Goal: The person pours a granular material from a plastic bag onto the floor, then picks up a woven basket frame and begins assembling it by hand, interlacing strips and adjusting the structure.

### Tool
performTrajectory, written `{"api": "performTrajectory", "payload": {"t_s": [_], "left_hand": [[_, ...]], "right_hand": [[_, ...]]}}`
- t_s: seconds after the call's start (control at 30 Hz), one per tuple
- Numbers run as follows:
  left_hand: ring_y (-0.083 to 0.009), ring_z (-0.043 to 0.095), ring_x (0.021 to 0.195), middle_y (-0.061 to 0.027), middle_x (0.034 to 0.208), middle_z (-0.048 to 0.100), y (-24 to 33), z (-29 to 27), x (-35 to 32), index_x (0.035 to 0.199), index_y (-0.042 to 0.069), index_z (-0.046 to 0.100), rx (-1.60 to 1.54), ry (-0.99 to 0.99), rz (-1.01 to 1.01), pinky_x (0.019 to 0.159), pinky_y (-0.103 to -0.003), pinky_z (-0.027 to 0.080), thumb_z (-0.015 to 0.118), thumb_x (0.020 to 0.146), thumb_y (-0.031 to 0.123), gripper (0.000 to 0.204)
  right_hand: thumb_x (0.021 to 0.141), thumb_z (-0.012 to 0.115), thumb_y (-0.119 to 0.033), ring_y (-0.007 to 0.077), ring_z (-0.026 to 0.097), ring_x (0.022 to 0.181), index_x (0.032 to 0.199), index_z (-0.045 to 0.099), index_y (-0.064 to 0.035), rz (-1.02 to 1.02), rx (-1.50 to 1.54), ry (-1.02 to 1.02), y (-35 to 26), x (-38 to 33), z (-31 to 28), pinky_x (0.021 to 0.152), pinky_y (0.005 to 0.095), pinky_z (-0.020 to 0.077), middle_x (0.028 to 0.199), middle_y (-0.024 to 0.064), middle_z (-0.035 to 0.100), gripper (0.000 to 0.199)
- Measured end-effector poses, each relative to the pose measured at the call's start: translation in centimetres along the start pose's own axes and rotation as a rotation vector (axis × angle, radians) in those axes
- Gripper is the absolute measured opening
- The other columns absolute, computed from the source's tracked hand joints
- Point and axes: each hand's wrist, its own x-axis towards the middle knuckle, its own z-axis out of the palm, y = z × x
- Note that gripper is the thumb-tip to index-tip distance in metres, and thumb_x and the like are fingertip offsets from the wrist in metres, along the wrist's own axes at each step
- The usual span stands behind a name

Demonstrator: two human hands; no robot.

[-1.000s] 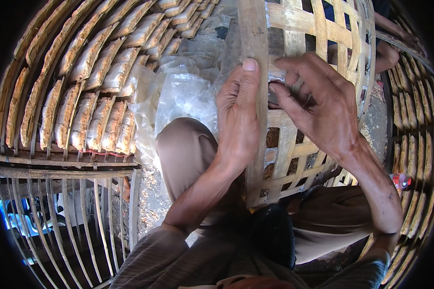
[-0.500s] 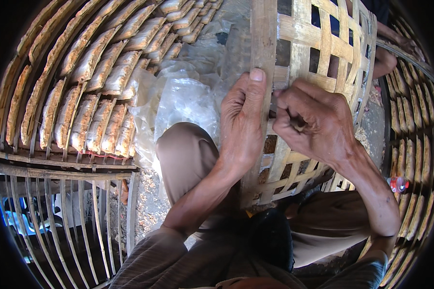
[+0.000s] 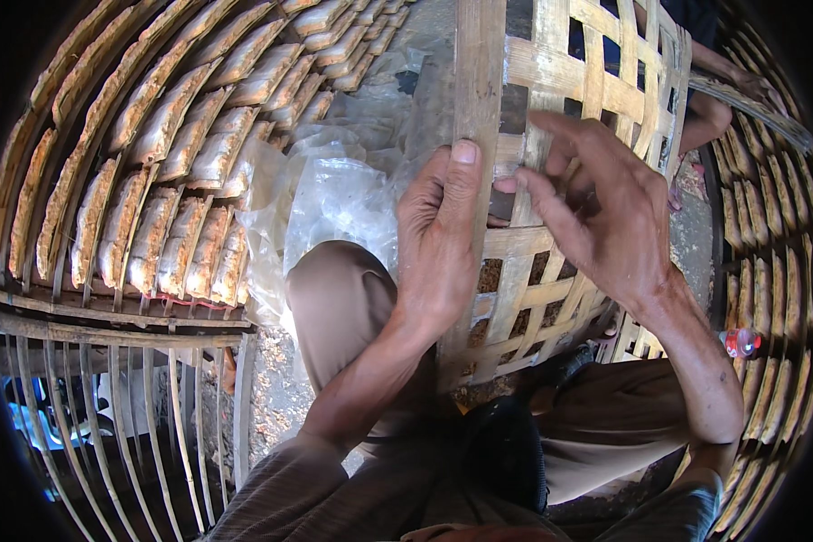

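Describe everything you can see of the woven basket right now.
The woven basket has flat, tan, bamboo-like strips in an open weave with a broad rim strip. The strip runs roughly upright in view, left of the weave; the picture's edge cuts off the top. The left hand grips the strip, thumb on its face; the right hand is at the weave.

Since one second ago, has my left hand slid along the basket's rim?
No; your left hand holds the rim at the same place below the upper broad strip.

Tan woven basket (image 3: 551, 68), open lattice.
Right of centre; flat edge strip (image 3: 477, 90) slightly slanted, weave extending rightward.
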Motion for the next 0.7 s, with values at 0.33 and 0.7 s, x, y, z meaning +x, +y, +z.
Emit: {"api": "performTrajectory", "payload": {"t_s": [0.33, 0.7], "left_hand": [[-0.0159, 0.071, 0.079, -0.0108, 0.103, 0.075, 0.6, 0.3, -0.7, 0.127, 0.000, 0.070, 0.093, -0.092, -0.041, 0.074, -0.030, 0.059, 0.047, 0.116, 0.047, 0.054], [-0.0151, 0.071, 0.077, -0.0108, 0.103, 0.075, -0.5, 1.2, -1.1, 0.127, 0.002, 0.070, 0.086, -0.124, -0.015, 0.073, -0.030, 0.060, 0.048, 0.116, 0.047, 0.052]], "right_hand": [[0.093, 0.080, -0.004, 0.0109, 0.062, 0.056, 0.123, 0.075, -0.0056, 0.174, 0.300, 0.002, 1.2, 0.1, -1.1, 0.050, 0.0296, 0.0486, 0.073, 0.0027, 0.062, 0.030], [0.091, 0.080, -0.004, 0.0143, 0.068, 0.061, 0.108, 0.078, -0.0008, -0.024, 0.055, 0.225, 1.6, 0.9, -1.4, 0.056, 0.0297, 0.0528, 0.088, 0.0082, 0.071, 0.017]]}}
